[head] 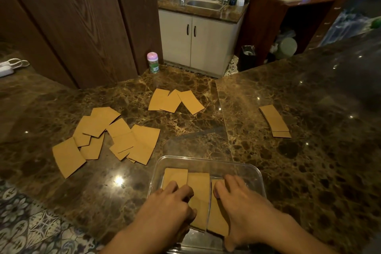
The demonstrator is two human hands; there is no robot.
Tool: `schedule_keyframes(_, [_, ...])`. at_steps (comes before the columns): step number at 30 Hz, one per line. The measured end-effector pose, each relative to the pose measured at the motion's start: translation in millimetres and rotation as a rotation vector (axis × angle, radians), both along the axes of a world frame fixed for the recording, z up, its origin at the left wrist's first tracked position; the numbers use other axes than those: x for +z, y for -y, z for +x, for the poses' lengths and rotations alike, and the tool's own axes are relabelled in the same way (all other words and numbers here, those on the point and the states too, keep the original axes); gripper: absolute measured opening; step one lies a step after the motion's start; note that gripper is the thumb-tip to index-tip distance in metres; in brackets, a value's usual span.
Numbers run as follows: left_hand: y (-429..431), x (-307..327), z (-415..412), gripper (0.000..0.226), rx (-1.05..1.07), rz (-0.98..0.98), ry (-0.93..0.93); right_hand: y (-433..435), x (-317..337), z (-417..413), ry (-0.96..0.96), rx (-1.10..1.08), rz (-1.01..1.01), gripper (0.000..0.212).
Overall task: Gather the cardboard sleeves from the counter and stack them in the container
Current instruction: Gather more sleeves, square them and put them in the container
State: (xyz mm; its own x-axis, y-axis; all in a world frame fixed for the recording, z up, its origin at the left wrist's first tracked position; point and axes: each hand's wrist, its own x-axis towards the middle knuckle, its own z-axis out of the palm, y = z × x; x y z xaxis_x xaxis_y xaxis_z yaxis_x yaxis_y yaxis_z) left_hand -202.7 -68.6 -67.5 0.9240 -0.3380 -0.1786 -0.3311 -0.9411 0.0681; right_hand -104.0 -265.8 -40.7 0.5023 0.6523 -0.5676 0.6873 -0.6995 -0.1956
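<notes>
A clear plastic container [206,161] sits at the counter's near edge with several brown cardboard sleeves [199,196] lying flat inside it. My left hand [173,204] rests on the left sleeves, fingers curled down onto them. My right hand [241,202] presses on the right sleeve, fingers spread over it. More sleeves lie loose on the counter: a scattered pile at the left [115,138], three overlapping ones further back [175,100], and a small neat stack at the right [275,120].
The marble counter [309,150] wraps round to the right. A pink-capped bottle [153,62] stands at the back by a wood panel. A white charger [6,69] lies far left. Patterned floor tiles [20,222] show lower left.
</notes>
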Motion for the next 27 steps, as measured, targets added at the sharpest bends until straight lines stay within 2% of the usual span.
schedule_keyframes(10, [-9, -9, 1, 0.02, -0.07, -0.014, -0.03, -2, -10, -15, 0.023, -0.106, 0.028, 0.094])
schedule_keyframes(14, [-9, -11, 2, 0.038, -0.027, -0.05, 0.014, 1, -7, -14, 0.024, -0.144, 0.112, 0.076])
schedule_keyframes(16, [-9, -9, 2, 0.039, -0.032, -0.036, 0.018, 3, -6, -14, 0.021, -0.149, 0.127, 0.072])
schedule_keyframes(22, [-10, -3, 3, 0.038, -0.014, -0.057, -0.029, 2, -1, -9, -0.071, -0.161, 0.044, 0.079])
schedule_keyframes(27, [-7, 16, 11, 0.039, 0.133, -0.164, -0.292, -8, -1, -5, -0.017, -0.1, -0.042, 0.06])
